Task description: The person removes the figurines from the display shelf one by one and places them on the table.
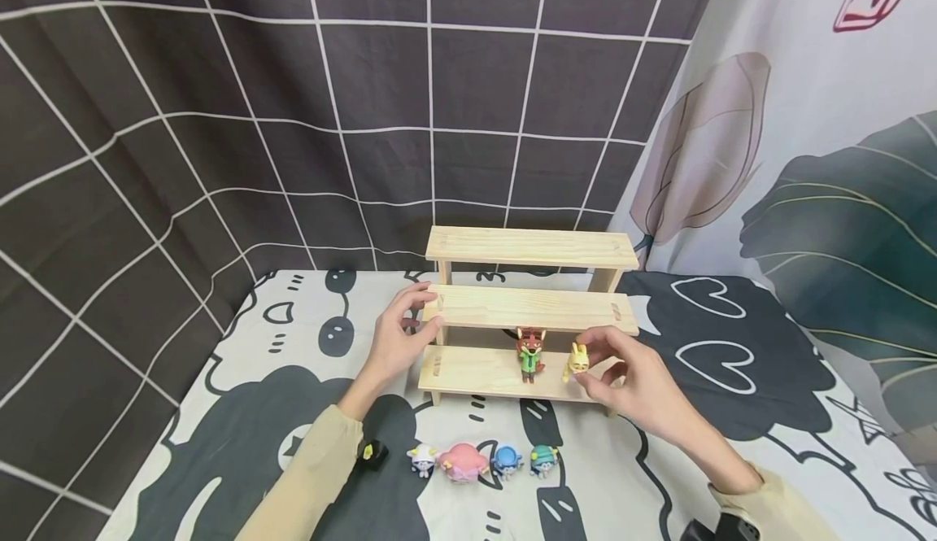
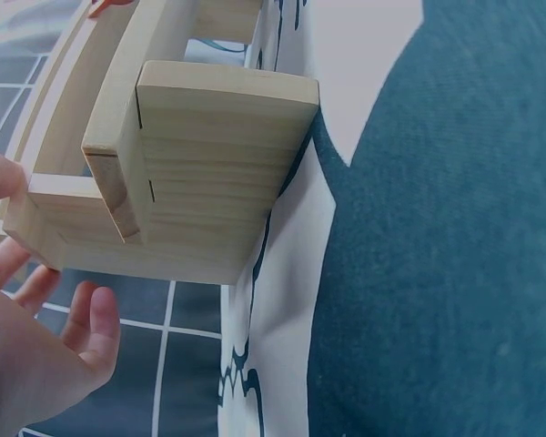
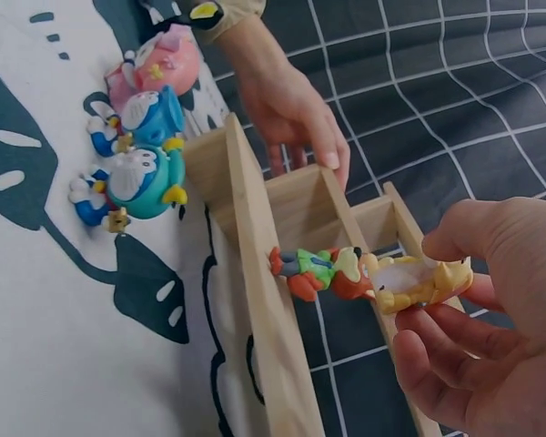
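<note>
My right hand [image 1: 637, 374] pinches a small yellow figurine [image 1: 578, 359] between thumb and fingers, above the right part of the lowest step. In the right wrist view the yellow figurine [image 3: 409, 282] shows a pale front. Beside it a red fox figurine [image 1: 530, 354] in a green top stands upright on the lowest step of a three-tier wooden display stand [image 1: 476, 370]. My left hand [image 1: 398, 333] grips the left end of the middle step, with the thumb at its front edge, and the left wrist view shows the stand's side panel [image 2: 200, 164] close by.
In front of the stand, a row holds a white-and-blue figurine [image 1: 422, 460], a pink one [image 1: 464, 463], a blue one [image 1: 507, 461] and a teal one [image 1: 543, 460]. A patterned cloth [image 1: 241, 411] covers the surface; a dark grid curtain [image 1: 381, 69] hangs behind.
</note>
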Tool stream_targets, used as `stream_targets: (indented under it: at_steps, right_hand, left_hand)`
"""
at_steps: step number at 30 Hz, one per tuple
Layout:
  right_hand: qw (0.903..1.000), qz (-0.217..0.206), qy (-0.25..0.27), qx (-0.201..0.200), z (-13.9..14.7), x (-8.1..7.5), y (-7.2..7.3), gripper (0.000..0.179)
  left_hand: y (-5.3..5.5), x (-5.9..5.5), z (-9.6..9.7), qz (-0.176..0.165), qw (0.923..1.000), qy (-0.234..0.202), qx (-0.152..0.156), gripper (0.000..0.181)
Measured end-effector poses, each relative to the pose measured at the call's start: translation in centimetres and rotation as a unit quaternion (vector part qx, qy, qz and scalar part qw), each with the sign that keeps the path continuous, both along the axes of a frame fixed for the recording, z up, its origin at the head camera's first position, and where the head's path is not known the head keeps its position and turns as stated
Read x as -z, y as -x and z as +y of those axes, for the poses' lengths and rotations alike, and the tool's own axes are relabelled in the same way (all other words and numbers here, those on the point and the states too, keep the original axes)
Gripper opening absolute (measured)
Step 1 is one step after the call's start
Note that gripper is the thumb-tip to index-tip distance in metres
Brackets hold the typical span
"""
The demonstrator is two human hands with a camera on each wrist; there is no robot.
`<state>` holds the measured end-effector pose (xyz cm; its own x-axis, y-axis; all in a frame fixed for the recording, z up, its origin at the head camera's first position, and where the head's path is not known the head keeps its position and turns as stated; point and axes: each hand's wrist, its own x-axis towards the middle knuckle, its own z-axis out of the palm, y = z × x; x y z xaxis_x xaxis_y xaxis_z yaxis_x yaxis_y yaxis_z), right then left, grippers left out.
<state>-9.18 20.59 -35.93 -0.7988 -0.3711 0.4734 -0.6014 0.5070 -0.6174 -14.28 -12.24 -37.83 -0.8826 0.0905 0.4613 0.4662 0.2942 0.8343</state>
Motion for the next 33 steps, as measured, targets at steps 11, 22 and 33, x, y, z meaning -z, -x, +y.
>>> stream_targets:
  at_steps: [11, 22, 33]
  right_hand:
    - [0.9997, -0.016, 0.005, 0.017, 0.9, 0.8, -0.9, 0.046]
    - [0.9993, -0.024, -0.004, 0.028, 1.1, 1.3, -2.0, 0.049]
    - [0.9992, -0.030, 0.000, 0.027, 1.3, 2.5, -2.9, 0.049]
  left_hand:
    - [0.0, -0.1, 0.0, -0.003, 1.0000, -0.004, 0.003, 0.033]
    - [-0.1, -0.1, 0.0, -0.003, 1.0000, 0.002, -0.003, 0.032]
    - [-0.1, 0.0, 0.0, -0.003, 1.0000, 0.002, -0.004, 0.033]
